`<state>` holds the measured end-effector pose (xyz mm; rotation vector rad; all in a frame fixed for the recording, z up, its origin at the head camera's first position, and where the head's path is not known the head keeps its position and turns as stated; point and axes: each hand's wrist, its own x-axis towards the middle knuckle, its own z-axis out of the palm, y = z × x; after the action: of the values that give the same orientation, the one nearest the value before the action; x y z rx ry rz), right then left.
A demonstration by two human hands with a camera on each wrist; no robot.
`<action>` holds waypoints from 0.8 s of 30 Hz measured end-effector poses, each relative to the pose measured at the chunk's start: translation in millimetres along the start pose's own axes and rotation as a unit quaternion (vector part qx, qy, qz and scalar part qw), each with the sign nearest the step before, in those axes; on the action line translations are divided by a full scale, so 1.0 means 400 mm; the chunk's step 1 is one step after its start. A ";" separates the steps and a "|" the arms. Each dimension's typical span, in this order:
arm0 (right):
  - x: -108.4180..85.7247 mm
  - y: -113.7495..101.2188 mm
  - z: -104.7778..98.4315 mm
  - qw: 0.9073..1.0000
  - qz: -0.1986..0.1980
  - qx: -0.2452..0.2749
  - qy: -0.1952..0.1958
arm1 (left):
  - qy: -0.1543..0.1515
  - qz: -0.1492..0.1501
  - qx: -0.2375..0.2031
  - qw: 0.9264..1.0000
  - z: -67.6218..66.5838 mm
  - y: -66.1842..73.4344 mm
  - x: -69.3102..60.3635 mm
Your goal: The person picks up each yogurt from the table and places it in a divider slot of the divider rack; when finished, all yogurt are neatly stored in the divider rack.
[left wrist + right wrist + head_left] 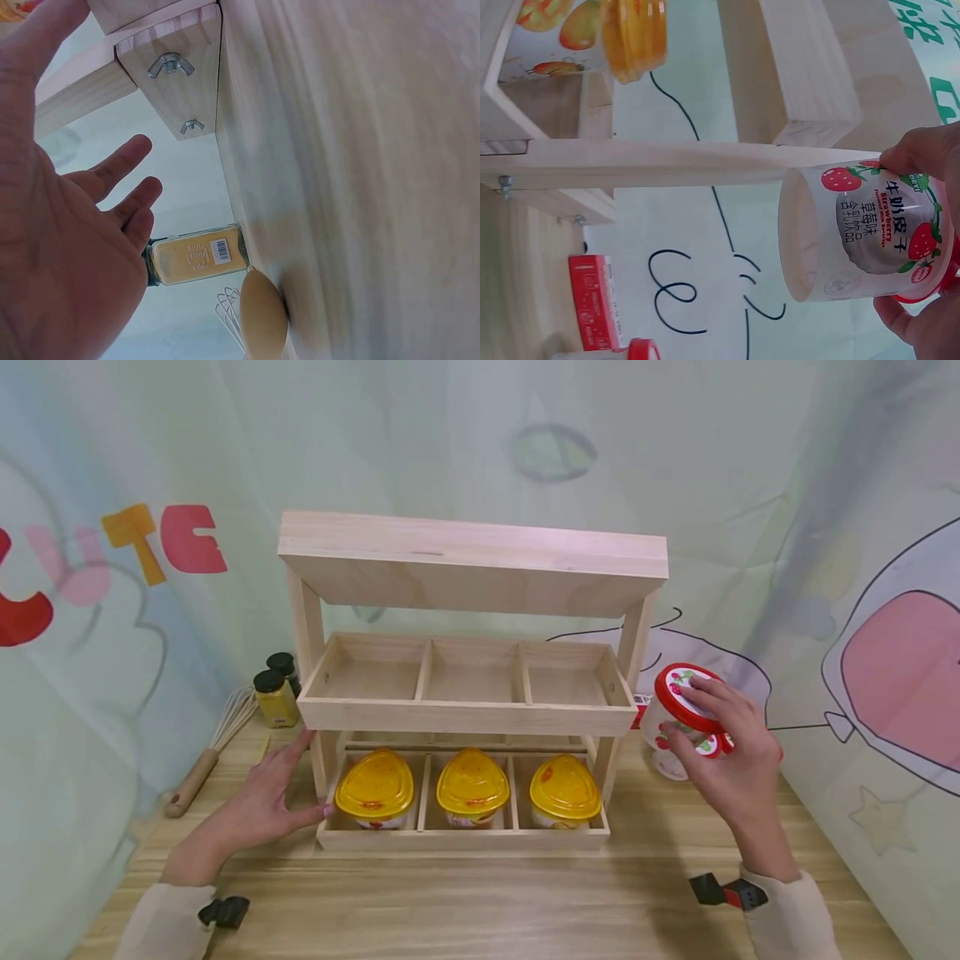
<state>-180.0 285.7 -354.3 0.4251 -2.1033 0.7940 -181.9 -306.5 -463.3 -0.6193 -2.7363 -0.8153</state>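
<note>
My right hand [738, 760] grips a white strawberry-print cup with a red lid [684, 697], held tilted to the right of the wooden rack [468, 718]. In the right wrist view, fingers and thumb are round that cup [870, 232] near its lid. My left hand [262, 802] touches the rack's left side with fingers spread; in the left wrist view the hand [67, 210] is beside a wooden foot with wing nuts [171, 66]. Three yellow-lidded cups [375, 787] sit in the rack's lower compartments. The upper tray [468, 718] has three empty compartments.
Left of the rack lie a whisk [198, 777] and two black-capped jars [276, 700]. Behind my right hand is another red-lidded strawberry item [708, 745]. A red box [596, 301] stands behind the rack's right side. Printed curtains surround the wooden table [450, 902].
</note>
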 end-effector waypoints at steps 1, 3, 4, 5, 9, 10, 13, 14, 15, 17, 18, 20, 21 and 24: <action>0.001 -0.003 -0.003 1.000 -0.001 0.000 0.000 | -0.002 -0.002 -0.001 1.000 0.000 0.000 0.000; 0.005 -0.009 -0.008 1.000 -0.005 0.001 -0.001 | -0.001 -0.002 -0.002 1.000 0.001 -0.001 0.001; 0.007 -0.012 -0.011 1.000 -0.008 0.004 0.000 | -0.001 -0.001 -0.002 1.000 0.002 -0.002 0.001; 0.010 -0.016 -0.014 1.000 -0.010 0.007 0.001 | -0.001 -0.001 -0.002 1.000 0.002 -0.002 0.001; 0.021 -0.030 -0.026 1.000 -0.013 0.011 0.001 | 0.003 0.004 0.002 1.000 0.004 -0.002 0.002; 0.024 -0.032 -0.029 1.000 -0.014 0.010 0.000 | 0.003 0.003 0.002 1.000 0.003 -0.002 0.001; 0.033 -0.042 -0.036 1.000 -0.015 0.010 -0.003 | 0.002 0.001 0.003 1.000 0.003 -0.001 0.001; 0.037 -0.045 -0.037 1.000 -0.016 0.011 -0.002 | 0.003 0.002 0.003 1.000 0.003 -0.001 0.001; 0.040 -0.048 -0.038 1.000 -0.016 0.011 -0.001 | 0.003 0.001 0.002 1.000 0.002 -0.001 0.001; 0.046 -0.055 -0.038 1.000 -0.017 0.016 0.003 | 0.004 0.003 0.001 1.000 0.002 0.000 0.002; 0.050 -0.058 -0.038 1.000 -0.016 0.017 0.004 | 0.005 0.004 0.001 1.000 0.002 0.000 0.002; 0.055 -0.063 -0.038 1.000 -0.016 0.018 0.006 | 0.007 0.008 0.001 1.000 0.001 0.000 0.002; 0.058 -0.065 -0.039 1.000 -0.015 0.018 0.005 | 0.007 0.010 0.001 1.000 0.000 0.000 0.003; 0.063 -0.070 -0.040 1.000 -0.014 0.018 0.005 | 0.010 0.014 0.003 1.000 0.000 0.000 0.002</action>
<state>-170.5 275.1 -315.9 0.4693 -2.0725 0.8164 -182.9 -306.2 -463.1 -0.6426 -2.7051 -0.8037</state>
